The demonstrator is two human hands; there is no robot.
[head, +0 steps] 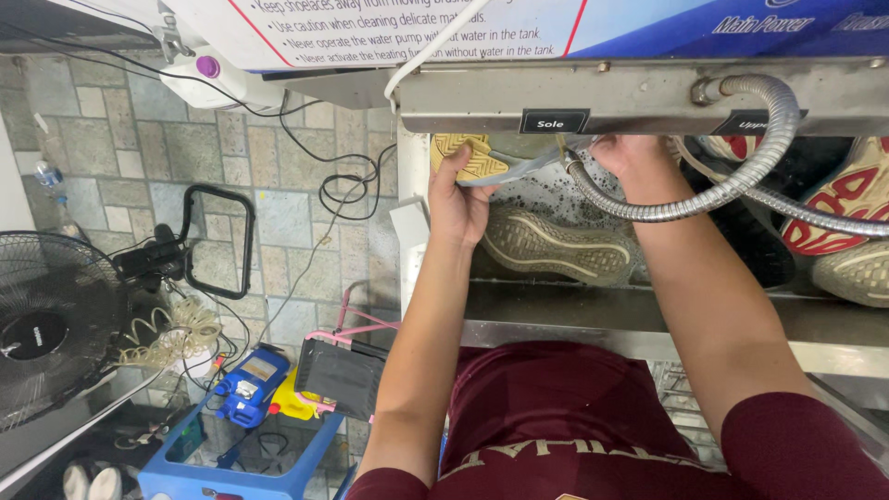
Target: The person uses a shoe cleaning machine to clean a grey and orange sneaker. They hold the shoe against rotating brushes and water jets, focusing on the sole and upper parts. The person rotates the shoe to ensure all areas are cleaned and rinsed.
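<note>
The tan, ridge-patterned rubber shoe sole (468, 157) sits inside the stainless-steel washing trough (648, 319), tucked up under the machine's front panel, and every place here I give from that trough. My left hand (458, 199) is at the trough's left end, fingers curled closed around the sole's near edge, thumb pressed on the tread. The sole's long axis runs roughly left to right, stretching from my left hand toward my right hand (628, 157), which is at the middle of the trough, just under the panel; its fingers are bent over something there, but I cannot tell what they grip or how tightly. So the left hand is the nearer one. A flexible corrugated metal hose (741, 181) loops across my right wrist. A grey-and-cream trainer (556, 245) lies on the trough floor below both hands, and red-and-white shoes (838, 208) rest at the right end.
</note>
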